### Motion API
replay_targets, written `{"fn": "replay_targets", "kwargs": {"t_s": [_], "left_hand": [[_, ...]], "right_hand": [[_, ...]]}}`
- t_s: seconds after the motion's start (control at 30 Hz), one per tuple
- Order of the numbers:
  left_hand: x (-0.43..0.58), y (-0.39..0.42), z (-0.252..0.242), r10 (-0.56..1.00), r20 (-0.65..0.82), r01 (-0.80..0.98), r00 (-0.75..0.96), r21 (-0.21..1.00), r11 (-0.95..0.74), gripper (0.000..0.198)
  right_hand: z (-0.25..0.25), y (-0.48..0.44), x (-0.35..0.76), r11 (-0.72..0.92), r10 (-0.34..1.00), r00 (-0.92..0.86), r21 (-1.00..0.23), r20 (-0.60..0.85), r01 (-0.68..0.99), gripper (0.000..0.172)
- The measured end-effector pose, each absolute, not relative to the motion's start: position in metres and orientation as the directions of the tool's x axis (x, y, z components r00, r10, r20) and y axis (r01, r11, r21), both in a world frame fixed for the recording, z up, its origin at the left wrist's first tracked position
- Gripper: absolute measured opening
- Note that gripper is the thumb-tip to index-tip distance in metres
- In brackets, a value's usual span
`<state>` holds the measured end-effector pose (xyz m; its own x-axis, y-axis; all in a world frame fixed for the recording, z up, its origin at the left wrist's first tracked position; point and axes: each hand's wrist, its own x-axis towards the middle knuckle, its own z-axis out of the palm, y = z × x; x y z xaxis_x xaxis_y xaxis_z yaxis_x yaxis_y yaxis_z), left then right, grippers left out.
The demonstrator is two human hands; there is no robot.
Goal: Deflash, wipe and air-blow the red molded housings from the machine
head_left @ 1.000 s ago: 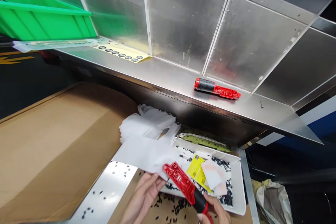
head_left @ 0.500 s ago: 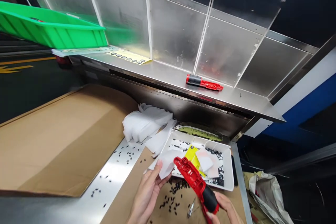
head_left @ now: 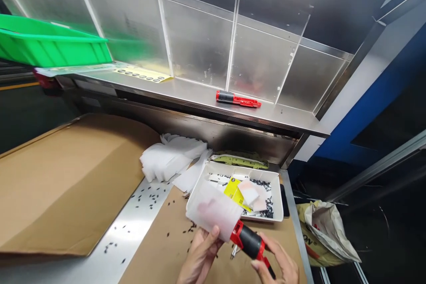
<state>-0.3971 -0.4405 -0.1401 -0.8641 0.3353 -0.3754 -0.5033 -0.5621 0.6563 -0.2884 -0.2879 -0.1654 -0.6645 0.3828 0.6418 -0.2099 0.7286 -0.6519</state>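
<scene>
A thin white foam sleeve is pinched between the thumb and fingers of my left hand. My right hand grips the black end of a red-and-black plastic tool housing. The housing's red front part is covered by the sleeve, and a pinkish tint shows through the foam. Just beyond the hands stands a white tray with small black pieces, a yellow label and pale pads. A small shiny metal tool lies on the cardboard, partly hidden under the housing.
White foam sleeves are piled left of the tray, beside a large cardboard box. Another red-and-black housing lies on the metal shelf. A green bin stands at its left end. A sack is at right.
The red end of the housing, bare before, is now covered by the foam sleeve. My two hands have come closer together. The camera view has shifted right.
</scene>
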Motion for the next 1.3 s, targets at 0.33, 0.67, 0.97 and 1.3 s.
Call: {"fn": "replay_targets", "kwargs": {"t_s": [0.33,0.67,0.97,1.3], "left_hand": [[-0.36,-0.432,-0.149,0.627,-0.311,-0.682,-0.714,0.512,-0.522,0.07],[-0.35,-0.449,-0.151,0.862,-0.211,-0.873,-0.461,-0.07,-0.483,0.055],[-0.34,-0.473,-0.152,0.79,-0.256,-0.742,-0.557,-0.274,-0.612,0.054],[-0.331,-0.479,-0.156,0.727,-0.296,-0.67,-0.619,-0.284,-0.686,0.068]], "right_hand": [[-0.136,-0.288,-0.295,0.852,0.158,-0.667,-0.442,0.728,-0.28,0.038],[-0.104,-0.295,-0.303,0.836,-0.159,-0.841,-0.383,0.517,-0.393,0.025],[-0.092,-0.297,-0.315,0.73,-0.467,-0.757,-0.284,0.457,-0.622,0.028],[-0.086,-0.306,-0.312,0.716,-0.453,-0.763,-0.321,0.462,-0.62,0.025]]}}
